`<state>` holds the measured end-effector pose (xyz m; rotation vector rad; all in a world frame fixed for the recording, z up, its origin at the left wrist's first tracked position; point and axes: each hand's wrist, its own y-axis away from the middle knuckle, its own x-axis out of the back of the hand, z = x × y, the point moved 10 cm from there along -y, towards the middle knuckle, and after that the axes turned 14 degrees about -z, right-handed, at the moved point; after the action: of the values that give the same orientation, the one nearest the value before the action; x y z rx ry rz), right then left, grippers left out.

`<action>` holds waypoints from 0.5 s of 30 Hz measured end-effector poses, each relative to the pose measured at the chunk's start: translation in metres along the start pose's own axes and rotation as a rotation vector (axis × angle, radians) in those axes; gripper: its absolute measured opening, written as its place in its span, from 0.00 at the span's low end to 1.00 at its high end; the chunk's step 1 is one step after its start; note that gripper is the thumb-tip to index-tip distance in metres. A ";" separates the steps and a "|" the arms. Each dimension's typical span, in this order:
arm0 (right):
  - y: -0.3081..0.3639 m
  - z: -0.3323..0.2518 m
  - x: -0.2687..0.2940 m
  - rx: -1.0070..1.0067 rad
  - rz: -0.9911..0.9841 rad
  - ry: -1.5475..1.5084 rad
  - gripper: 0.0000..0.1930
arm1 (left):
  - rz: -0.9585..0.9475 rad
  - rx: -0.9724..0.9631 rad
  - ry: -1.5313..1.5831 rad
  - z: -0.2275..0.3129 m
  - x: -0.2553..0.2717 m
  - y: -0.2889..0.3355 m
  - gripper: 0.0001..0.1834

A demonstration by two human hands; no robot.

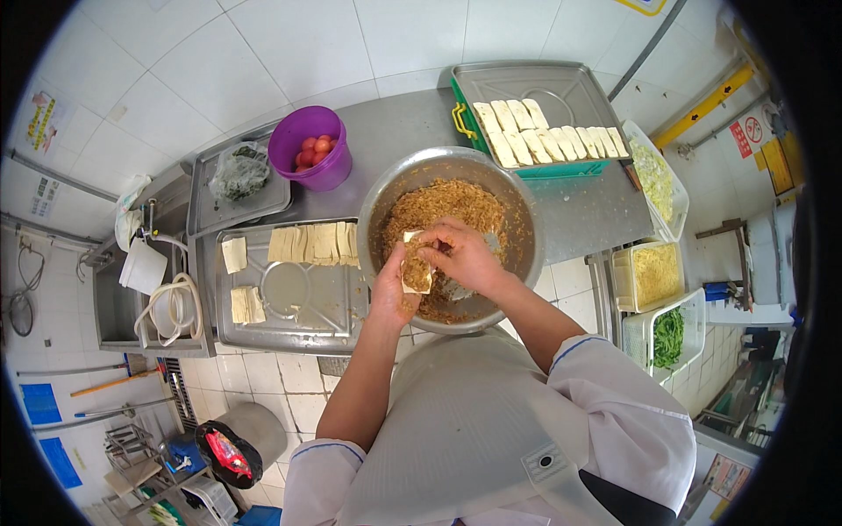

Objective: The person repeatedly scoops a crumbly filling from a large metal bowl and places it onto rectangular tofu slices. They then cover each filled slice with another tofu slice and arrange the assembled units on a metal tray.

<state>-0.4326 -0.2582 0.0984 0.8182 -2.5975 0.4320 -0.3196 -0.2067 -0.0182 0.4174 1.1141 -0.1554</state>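
My left hand grips a pale, flat wrapper sheet over the near left part of a large steel bowl. A lump of brown, crumbly filling lies on the sheet. From the right, my right hand reaches across the bowl, its bent fingers closed against that lump. Much more brown mixture fills the bowl; a small pale or metal thing beside my right hand is partly hidden. To the left, a metal tray carries stacked pale sheets. Filled pale pieces lie in rows on another tray at the back right.
A purple bucket of tomatoes and a bagged dark green vegetable stand back left. The sink holds a hose. Baskets of shredded food and leafy greens line the right side. A bin stands on the floor.
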 end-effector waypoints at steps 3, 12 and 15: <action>0.001 0.019 -0.005 -0.122 0.032 -0.303 0.08 | 0.013 -0.029 -0.066 0.004 -0.001 0.001 0.23; 0.000 0.003 0.004 -0.072 0.076 -0.169 0.07 | 0.014 -0.024 -0.006 0.006 -0.012 0.004 0.23; 0.004 -0.021 0.005 0.052 0.074 0.084 0.08 | -0.034 -0.043 0.064 0.009 -0.019 0.003 0.23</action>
<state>-0.4333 -0.2495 0.1180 0.7065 -2.5540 0.5451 -0.3197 -0.2089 0.0031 0.3668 1.1859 -0.1483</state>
